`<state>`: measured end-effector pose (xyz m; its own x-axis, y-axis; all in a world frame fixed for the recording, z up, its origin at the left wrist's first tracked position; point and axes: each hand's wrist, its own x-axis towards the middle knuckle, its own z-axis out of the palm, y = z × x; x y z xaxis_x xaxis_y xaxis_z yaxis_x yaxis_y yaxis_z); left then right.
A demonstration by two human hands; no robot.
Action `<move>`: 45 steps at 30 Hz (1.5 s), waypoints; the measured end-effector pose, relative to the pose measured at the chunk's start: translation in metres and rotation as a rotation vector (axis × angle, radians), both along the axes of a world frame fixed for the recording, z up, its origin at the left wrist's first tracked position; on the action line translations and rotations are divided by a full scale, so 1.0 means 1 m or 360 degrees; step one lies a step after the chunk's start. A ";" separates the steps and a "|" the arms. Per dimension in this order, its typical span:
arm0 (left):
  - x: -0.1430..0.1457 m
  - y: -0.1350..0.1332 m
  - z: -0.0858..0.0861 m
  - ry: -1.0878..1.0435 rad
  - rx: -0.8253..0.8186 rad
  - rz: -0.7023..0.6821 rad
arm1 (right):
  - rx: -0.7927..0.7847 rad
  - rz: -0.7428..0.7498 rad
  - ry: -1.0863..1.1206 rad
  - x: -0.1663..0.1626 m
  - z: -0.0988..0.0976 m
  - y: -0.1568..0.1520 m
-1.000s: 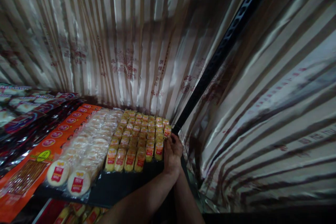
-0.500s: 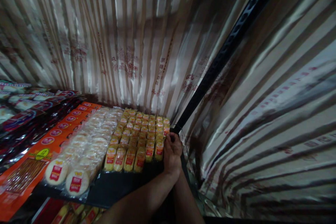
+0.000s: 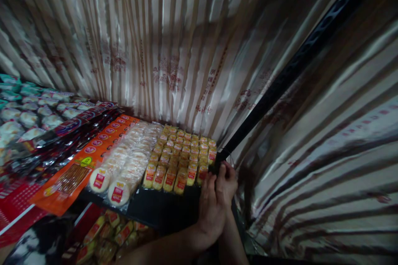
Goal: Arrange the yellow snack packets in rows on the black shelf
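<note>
Rows of small yellow wrapped cakes (image 3: 182, 178) with red labels lie on a dark shelf (image 3: 155, 207). At the front right corner of these rows is my left hand (image 3: 213, 211), its fingers stretched forward beside the last front cake (image 3: 202, 174). My right hand (image 3: 226, 182) is just right of it, close against it, with bent fingers near the shelf's right edge. Whatever the right fingers hold is hidden. Round white cakes (image 3: 118, 192) in clear wrappers stand in two rows to the left.
An orange snack packet (image 3: 66, 182) and dark shiny packets (image 3: 71, 136) lie further left. Below is a red box holding more wrapped cakes (image 3: 105, 236). A black metal post (image 3: 273, 95) rises at the right corner. Striped curtain (image 3: 168, 49) hangs behind.
The view has swung left, so the goods appear further right. Both hands have come back toward the shelf's front, and the left fingers now show stretched out beside the right hand.
</note>
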<state>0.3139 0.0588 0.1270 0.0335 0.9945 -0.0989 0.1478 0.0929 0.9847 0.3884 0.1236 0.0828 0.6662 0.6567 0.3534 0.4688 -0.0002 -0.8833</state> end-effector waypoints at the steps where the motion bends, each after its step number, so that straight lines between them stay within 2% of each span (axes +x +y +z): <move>1: -0.015 -0.012 -0.003 0.0039 0.0072 0.0034 | 0.0037 -0.0015 0.0015 -0.005 0.003 -0.007; 4: -0.059 -0.038 -0.018 0.0133 0.0297 0.0193 | 0.0081 0.0072 0.0106 -0.030 0.011 -0.040; 7: -0.092 -0.049 -0.033 0.0213 0.0299 0.0338 | -0.0171 0.0319 0.0061 -0.061 0.009 -0.071; 10: -0.109 -0.051 -0.043 0.0257 0.0226 0.0332 | -0.0370 0.0454 -0.0135 -0.085 0.001 -0.087; 14: -0.111 -0.047 -0.048 0.0262 0.0150 0.0333 | -0.0553 0.0526 -0.0231 -0.102 -0.001 -0.086; 19: -0.109 -0.041 -0.053 0.0279 0.0157 0.0343 | -0.0698 0.0513 -0.0201 -0.108 0.005 -0.081; 25: -0.109 -0.043 -0.058 0.0266 0.0217 0.0375 | -0.0511 0.0521 -0.0173 -0.108 0.000 -0.083; 27: -0.107 -0.045 -0.059 0.0246 0.0264 0.0389 | -0.0496 0.0530 -0.0069 -0.109 -0.001 -0.085; 32: -0.098 -0.052 -0.046 0.0213 0.0370 0.0268 | -0.0399 0.0542 0.0373 -0.101 0.001 -0.090; 37: -0.075 -0.053 -0.008 0.0203 0.0246 -0.0068 | -0.0164 0.0373 0.0534 -0.067 0.002 -0.085; 41: -0.041 -0.037 0.017 0.0237 0.0101 -0.0299 | -0.0111 0.0252 0.0542 -0.028 -0.002 -0.070; 43: -0.022 -0.026 0.016 0.0238 0.0053 -0.0313 | -0.0140 0.0231 0.0476 -0.010 -0.004 -0.061; 45: -0.003 -0.014 0.006 0.0246 0.0005 -0.0263 | -0.0194 0.0230 0.0377 0.003 -0.005 -0.050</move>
<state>0.3110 0.0445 0.1329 0.1809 0.9771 -0.1123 0.3100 0.0517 0.9493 0.3913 0.0738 0.0775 0.6174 0.7786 0.1119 0.2525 -0.0615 -0.9656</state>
